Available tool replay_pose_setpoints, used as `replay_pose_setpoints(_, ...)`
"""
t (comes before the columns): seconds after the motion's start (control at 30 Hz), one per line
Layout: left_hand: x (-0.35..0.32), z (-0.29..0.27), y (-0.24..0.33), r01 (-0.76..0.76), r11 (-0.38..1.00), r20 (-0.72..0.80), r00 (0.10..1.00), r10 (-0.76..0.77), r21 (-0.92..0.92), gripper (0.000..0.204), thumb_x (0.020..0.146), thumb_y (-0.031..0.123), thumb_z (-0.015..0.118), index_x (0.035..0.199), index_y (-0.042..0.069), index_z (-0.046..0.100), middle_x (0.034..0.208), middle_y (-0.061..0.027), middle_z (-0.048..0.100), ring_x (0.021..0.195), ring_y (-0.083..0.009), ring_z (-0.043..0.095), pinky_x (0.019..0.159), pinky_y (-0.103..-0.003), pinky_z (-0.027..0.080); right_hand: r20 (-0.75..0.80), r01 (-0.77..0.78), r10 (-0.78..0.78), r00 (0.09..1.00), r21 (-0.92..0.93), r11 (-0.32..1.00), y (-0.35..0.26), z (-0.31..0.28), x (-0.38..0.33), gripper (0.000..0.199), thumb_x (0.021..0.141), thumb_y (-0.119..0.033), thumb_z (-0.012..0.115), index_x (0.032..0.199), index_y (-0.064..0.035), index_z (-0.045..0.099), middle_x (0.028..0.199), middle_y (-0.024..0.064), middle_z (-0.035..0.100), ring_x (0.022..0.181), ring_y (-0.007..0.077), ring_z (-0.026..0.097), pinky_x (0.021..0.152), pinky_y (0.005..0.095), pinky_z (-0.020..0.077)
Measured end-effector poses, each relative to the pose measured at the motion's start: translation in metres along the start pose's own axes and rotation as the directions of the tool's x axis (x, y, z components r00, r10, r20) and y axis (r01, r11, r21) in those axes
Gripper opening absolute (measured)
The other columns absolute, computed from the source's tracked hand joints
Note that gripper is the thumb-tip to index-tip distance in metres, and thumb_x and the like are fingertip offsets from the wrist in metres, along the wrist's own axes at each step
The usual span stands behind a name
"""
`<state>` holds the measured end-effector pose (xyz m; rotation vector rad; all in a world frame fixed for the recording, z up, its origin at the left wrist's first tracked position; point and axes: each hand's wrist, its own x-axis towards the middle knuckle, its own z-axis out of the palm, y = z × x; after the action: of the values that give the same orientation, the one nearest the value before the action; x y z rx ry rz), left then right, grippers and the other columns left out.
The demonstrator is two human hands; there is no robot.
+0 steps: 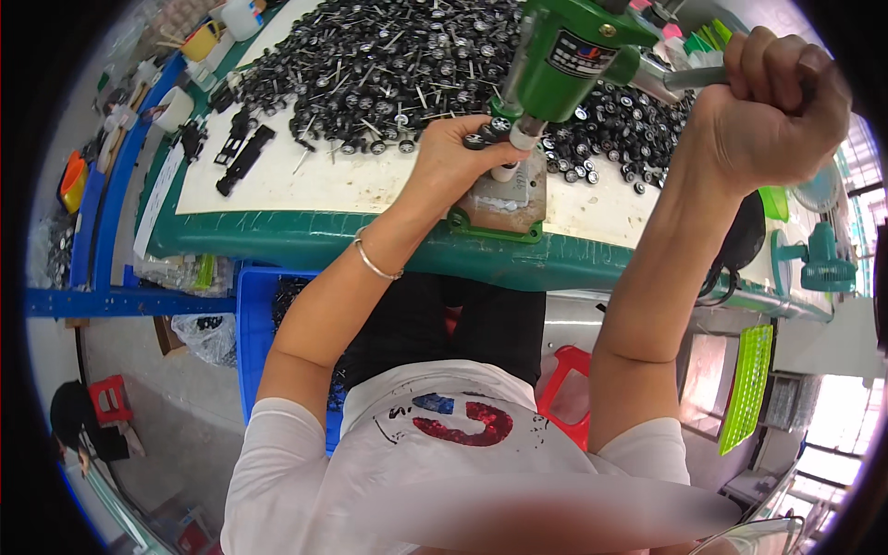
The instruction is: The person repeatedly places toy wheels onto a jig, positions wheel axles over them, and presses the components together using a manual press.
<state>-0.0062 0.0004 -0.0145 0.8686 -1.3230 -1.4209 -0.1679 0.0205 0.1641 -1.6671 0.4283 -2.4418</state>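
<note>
My left hand [450, 159] is closed round a few small black toy wheels [499, 124] with silver hubs, under the ram of a green hand press [575, 63]. Its thumb and fingertips lie right beside the white tip of the ram [521, 141], above a pale peg on the metal base plate [516, 202]. How the wheels sit on the peg is hidden by the fingers. Up at the right, my right hand [772, 111] is wrapped round the grey lever [696, 78] of the press.
A big heap of black wheels on metal axles [388, 74] covers the far table, with loose wheels [610, 129] right of the press. Black plastic chassis parts [245, 159] lie at left. Below the table's green edge [305, 231] stands a blue bin [254, 324]. A small green fan [826, 259] is at right.
</note>
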Motion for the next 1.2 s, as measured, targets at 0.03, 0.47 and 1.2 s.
replay_pose_setpoints(0.03, 0.002, -0.001, -0.004, -0.024, 0.999, 0.009, 1.0, 0.024, -0.031, 0.027, 0.072, 0.013, 0.079, 0.095, 0.0, 0.072, 0.079, -0.004, 0.069, 0.068, -0.0064, 0.061, 0.063, -0.023, 0.05, 0.017, -0.021, 0.021, 1.0, 0.029, 0.999, 0.001, 0.0, 0.001, 0.025, 0.085, -0.023, 0.049, 0.065, -0.0076, 0.046, 0.052, -0.002, 0.023, 0.045, 0.0088, 0.018, 0.044, 0.0265, 0.0144)
replay_pose_setpoints(0.47, -0.009, -0.015, -0.008, 0.001, 0.923, -0.226, 0.969, -0.095, -0.384, 0.024, 0.075, 0.016, 0.079, 0.085, 0.004, 0.061, 0.072, -0.0017, 0.061, 0.063, -0.0105, 0.057, 0.056, -0.023, 0.046, 0.092, -0.68, 0.675, 0.732, 0.145, 0.718, 0.079, -0.016, 0.056, 0.025, 0.097, -0.029, 0.05, 0.078, -0.0129, 0.048, 0.054, -0.0086, 0.031, 0.041, 0.0017, 0.028, 0.036, 0.0188, 0.0222)
replay_pose_setpoints(1.2, -0.008, -0.085, -0.042, -0.167, 0.63, -0.1, 0.925, 0.366, 0.759, 0.017, 0.08, 0.008, 0.067, 0.097, 0.003, 0.066, 0.085, -0.0108, 0.063, 0.073, -0.0255, 0.061, 0.062, -0.033, 0.047, 0.253, -0.083, 0.706, 0.662, -0.911, 0.405, 0.047, -0.142, -0.185, 0.017, 0.083, -0.011, 0.066, 0.098, -0.005, 0.064, 0.094, 0.008, 0.057, 0.08, 0.0209, 0.057, 0.069, 0.0323, 0.0475)
